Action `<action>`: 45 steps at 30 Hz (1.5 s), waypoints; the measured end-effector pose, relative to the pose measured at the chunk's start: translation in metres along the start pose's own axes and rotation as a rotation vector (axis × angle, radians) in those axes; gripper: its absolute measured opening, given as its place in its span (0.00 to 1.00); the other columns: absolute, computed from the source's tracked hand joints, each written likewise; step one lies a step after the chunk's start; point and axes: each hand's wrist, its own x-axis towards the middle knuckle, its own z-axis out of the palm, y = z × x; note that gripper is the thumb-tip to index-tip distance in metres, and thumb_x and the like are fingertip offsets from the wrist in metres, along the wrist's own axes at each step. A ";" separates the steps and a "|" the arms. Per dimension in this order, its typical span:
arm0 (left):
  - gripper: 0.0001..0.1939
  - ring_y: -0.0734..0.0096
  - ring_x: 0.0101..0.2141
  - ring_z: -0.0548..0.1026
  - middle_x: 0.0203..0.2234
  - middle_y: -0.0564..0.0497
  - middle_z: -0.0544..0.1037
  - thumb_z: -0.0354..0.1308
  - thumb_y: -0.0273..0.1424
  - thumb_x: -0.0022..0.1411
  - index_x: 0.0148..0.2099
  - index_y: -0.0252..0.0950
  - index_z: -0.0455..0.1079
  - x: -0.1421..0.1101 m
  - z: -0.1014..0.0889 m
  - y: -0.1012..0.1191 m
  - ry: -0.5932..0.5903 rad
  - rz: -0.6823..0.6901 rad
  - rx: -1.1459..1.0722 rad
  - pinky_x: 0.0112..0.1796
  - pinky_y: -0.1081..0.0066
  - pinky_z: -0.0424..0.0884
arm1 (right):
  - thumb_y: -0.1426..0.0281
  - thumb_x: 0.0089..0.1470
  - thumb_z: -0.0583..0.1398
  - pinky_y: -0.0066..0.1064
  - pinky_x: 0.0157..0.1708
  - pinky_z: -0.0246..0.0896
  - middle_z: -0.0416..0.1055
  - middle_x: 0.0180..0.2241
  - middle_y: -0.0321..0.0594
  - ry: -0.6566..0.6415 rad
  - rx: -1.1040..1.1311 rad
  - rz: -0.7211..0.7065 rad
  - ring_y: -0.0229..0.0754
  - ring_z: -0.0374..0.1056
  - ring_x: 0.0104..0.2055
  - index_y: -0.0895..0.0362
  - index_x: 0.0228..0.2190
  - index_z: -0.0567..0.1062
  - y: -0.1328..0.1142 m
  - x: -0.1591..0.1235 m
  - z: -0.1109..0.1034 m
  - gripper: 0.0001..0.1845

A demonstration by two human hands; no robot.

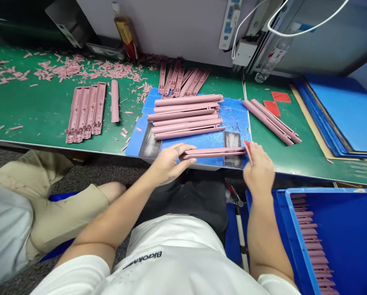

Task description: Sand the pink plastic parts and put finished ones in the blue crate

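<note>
A long, narrow pink plastic part (212, 153) lies level over the near edge of the blue mat (202, 162). My left hand (173, 164) grips its left end, thumb below and fingers above. At the other end, my right hand (260, 166) is closed on a small red sheet (248, 151), which touches the tip of the part. Whether those fingers also hold the part is hidden. Just beyond, several similar pink parts (188, 116) lie stacked side by side on the mat. Two more pink parts (272, 122) rest slantwise to the right, near two red squares (272, 108).
Pink scraps (75, 67) litter the green table (48, 106). More pink parts (87, 110) lie at left. Blue sheets (349, 110) are piled at right. A blue bin (352, 221) with pink parts stands low right. Another person's legs (63, 209) are at left.
</note>
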 end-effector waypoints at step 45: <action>0.19 0.63 0.36 0.85 0.40 0.46 0.89 0.66 0.42 0.78 0.61 0.36 0.83 -0.022 0.019 -0.002 0.129 -0.098 -0.074 0.41 0.69 0.80 | 0.80 0.65 0.52 0.60 0.80 0.60 0.74 0.72 0.53 -0.186 -0.065 -0.181 0.56 0.68 0.78 0.56 0.74 0.75 -0.054 0.023 0.033 0.40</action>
